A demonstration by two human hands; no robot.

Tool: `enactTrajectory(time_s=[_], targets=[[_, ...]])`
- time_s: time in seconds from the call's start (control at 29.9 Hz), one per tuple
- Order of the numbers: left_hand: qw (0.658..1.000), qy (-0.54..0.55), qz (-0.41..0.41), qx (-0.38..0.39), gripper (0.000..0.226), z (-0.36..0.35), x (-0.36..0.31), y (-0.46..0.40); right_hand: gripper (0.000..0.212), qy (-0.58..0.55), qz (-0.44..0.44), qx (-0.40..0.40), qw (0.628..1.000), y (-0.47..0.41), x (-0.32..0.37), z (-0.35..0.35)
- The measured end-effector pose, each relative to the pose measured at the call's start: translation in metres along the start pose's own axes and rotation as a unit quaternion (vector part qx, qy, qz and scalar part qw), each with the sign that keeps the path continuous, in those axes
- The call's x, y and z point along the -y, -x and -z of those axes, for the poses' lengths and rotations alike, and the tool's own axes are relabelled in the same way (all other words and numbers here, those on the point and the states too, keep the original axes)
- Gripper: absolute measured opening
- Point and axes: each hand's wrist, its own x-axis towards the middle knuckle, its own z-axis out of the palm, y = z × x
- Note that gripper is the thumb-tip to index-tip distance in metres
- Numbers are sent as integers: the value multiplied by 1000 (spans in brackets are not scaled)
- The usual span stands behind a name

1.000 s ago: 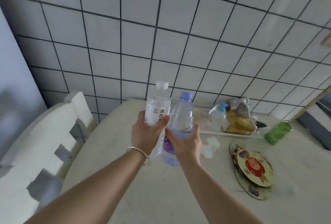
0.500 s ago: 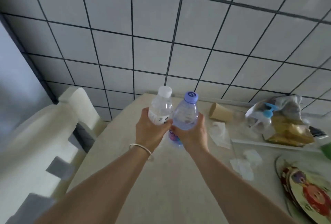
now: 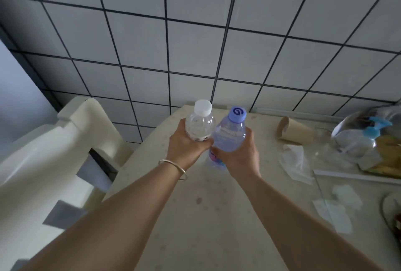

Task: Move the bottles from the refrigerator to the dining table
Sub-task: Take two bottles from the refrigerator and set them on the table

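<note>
Two bottles up over the worktop (image 3: 195,227), one in each fist! The left hand (image 3: 184,145) is wrapped round the clear bottle (image 3: 200,126), the one with the white cap, gripping it at the label. The right hand (image 3: 238,158) is clamped on the blue bottle (image 3: 229,135), purple cap on top, fingers curled round its middle. Both stand near upright, shoulders touching, carried as a pair out over the far left end of the worktop, close to the tiled wall (image 3: 195,43).

Why there? By the look of it, that is the bare stretch. To the right lie a tipped paper cup (image 3: 293,132), crumpled tissue (image 3: 295,162) and a heap of bags with a spray bottle (image 3: 366,140), so setting down on the left keeps clear of the mess. Gripping at mid-body should let the bases land flat.

Now the tricky part: the clear bottle's base is hidden behind the left hand, and only a sliver of the blue one's bottom peeks out below the knuckles, so whether either touches the worktop, I cannot tell. The refrigerator is nowhere in view. A white chair (image 3: 65,151) stands off to the left, and the clutter at right runs off the edge.
</note>
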Motion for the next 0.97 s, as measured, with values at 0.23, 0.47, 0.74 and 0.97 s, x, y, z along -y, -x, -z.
enactTrajectory(time_s=[0.23, 0.47, 0.74, 0.97], targets=[[999, -22, 1, 47, 68, -1, -1, -7, 73, -43, -6, 14, 999, 3, -1, 7], [997, -61, 48, 14, 82, 8, -8, 10, 63, 3, -20, 72, 997, 29, -5, 35], [994, -110, 27, 3, 45, 33, -33, 94, 74, 80, 7, 83, 993, 99, -10, 82], [953, -267, -127, 64, 42, 31, -71, 193, 70, 204, 146, 87, 964, 185, 1, 139]])
